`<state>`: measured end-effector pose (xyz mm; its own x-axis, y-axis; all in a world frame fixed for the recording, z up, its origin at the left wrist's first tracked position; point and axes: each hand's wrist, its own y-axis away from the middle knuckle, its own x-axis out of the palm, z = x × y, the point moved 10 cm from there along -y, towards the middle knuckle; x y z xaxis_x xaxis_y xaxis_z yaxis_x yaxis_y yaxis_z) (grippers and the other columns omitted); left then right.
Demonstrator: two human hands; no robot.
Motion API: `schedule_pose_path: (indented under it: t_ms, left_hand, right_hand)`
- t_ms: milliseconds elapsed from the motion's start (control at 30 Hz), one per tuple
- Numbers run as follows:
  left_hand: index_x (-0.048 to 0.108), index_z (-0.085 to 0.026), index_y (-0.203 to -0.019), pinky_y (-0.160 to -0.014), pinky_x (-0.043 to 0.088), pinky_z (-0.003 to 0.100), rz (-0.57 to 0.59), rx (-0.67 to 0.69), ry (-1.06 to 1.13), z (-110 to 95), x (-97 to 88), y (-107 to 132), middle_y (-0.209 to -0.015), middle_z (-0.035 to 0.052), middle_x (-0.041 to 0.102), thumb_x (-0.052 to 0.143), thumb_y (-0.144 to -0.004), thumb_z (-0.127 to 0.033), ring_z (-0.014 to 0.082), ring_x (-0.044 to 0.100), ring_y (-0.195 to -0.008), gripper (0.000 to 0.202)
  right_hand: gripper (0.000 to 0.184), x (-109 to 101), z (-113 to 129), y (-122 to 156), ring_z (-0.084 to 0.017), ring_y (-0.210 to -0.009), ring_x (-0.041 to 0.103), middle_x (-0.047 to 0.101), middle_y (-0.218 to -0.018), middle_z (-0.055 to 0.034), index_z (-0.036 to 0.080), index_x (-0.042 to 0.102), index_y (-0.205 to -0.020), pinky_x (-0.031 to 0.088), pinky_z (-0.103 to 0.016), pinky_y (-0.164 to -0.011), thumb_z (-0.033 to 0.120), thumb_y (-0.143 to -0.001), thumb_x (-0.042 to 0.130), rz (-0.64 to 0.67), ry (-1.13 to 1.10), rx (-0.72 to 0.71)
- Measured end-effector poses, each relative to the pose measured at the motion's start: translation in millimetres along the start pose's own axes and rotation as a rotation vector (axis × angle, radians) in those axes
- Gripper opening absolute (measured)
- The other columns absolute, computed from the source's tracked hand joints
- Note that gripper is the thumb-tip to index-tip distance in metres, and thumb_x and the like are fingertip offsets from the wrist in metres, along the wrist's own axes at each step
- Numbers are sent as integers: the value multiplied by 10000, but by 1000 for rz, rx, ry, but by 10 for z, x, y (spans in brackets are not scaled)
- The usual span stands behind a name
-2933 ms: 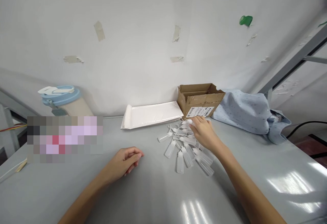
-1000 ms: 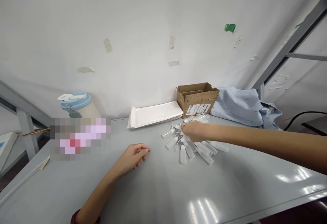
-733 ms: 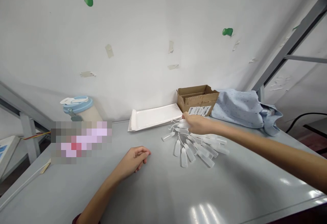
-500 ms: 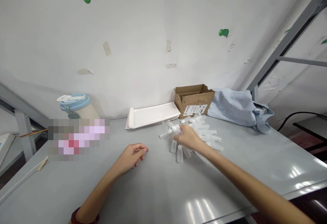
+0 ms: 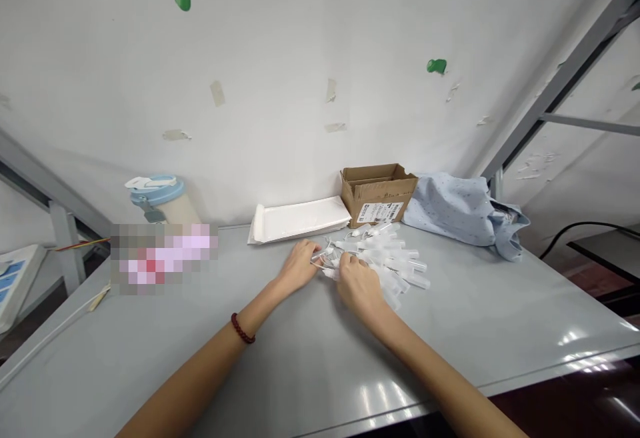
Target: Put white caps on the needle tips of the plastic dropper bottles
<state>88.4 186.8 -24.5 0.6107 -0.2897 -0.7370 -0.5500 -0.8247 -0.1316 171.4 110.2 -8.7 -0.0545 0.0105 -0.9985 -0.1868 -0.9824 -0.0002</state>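
Observation:
Several translucent white plastic pieces, like slim small bottles with thin stems [image 5: 395, 258], lie in a fanned pile in front of the cardboard box. My left hand [image 5: 300, 266] is at the pile's left edge, its fingers closed at the thin, clear ends there; what they pinch is too small to make out. Beside it, my right hand [image 5: 361, 285] rests over the front left of the pile with curled fingers. Its fingertips point away from me among the pieces, and whatever they grip is hidden.
Behind the pile stand an open cardboard box [image 5: 383, 201] and a flat white packet [image 5: 303, 219]. Light-blue cloth [image 5: 450, 211] lies to the right. At the left are a blue-lidded tumbler [image 5: 170, 201], a blurred pinkish item [image 5: 170, 255] and a white cord [image 5: 50, 338] on the grey table [image 5: 310, 371].
My left hand has moved right and away from me to the pile's edge. My right hand has shifted slightly nearer to me, over the pile. The view has turned a little left.

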Motion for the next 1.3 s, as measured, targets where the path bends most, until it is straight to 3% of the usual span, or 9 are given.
schedule_pose_path:
  t_ms: [133,333,633,800,933,1033,1100,1167,1300]
  left_hand:
    - [625,-136,-959,-818,452,365,23,23,-13,-76,104,-8,-953,101,624,540,-784,-249,252,585,-901,225]
    - [470,-154,-1233,-865,450,392,-21,6,13,-111,50,154,-1135,127,573,534,-810,-280,242,579,-949,446]
    - [408,-148,-1236,-775,480,386,-142,-109,21,154,-166,632,-1104,122,554,444,-865,-265,231,545,-956,391]
    - [395,-191,-1240,-886,425,407,-190,-30,36,56,-210,675,-1112,97,543,460,-873,-267,235,497,-1046,381]
    - [427,-190,-1205,-835,438,359,-235,190,35,-302,-305,768,-989,73,576,478,-889,-286,208,525,-936,334]
    - [519,-163,-1065,-725,447,300,-257,287,26,-492,-358,848,-799,44,582,441,-916,-244,175,524,-784,186]
    - [562,-157,-934,-649,430,271,-264,313,1,-550,-375,872,-720,35,572,413,-927,-206,159,497,-700,158]
    - [579,-160,-844,-611,413,262,-289,337,-17,-584,-413,884,-682,33,570,401,-928,-179,152,468,-652,198]
    - [626,-169,-868,-654,427,278,-364,315,60,-545,-584,882,-720,41,616,436,-916,-194,159,506,-682,198]
  right_hand:
    - [159,7,-162,-88,-275,-921,619,644,-974,-179,124,504,-982,434,-284,-619,79,-839,450,-15,5,-25]
    - [116,-62,-326,-268,-228,-818,630,655,-935,-110,153,507,-951,366,-251,-571,227,-881,453,-18,-27,-81]
    - [244,-178,-407,-435,-277,-988,533,630,-1014,-162,116,561,-998,392,-312,-741,26,-813,430,-173,-37,-112]
    - [323,-317,-280,-278,-298,-1133,447,561,-1186,-195,93,507,-1154,339,-370,-880,44,-861,381,-316,-47,-166]
    - [228,-265,-51,-147,-238,-915,584,675,-954,-112,159,588,-998,368,-310,-766,95,-889,398,-298,-83,-301]
    - [167,-199,31,-81,-207,-750,631,702,-832,-77,177,589,-946,380,-272,-651,152,-896,432,-280,-129,-363]
    - [158,-175,33,-48,-202,-675,643,704,-783,-70,170,564,-984,380,-251,-566,255,-907,456,-275,-158,-375]
    - [280,-151,21,-20,-204,-580,633,682,-695,-53,152,522,-1041,371,-245,-495,387,-902,461,-241,-206,-376]
    - [393,-130,30,47,-203,-469,583,607,-579,-6,141,453,-1075,380,-255,-470,490,-904,392,-118,-340,-385]
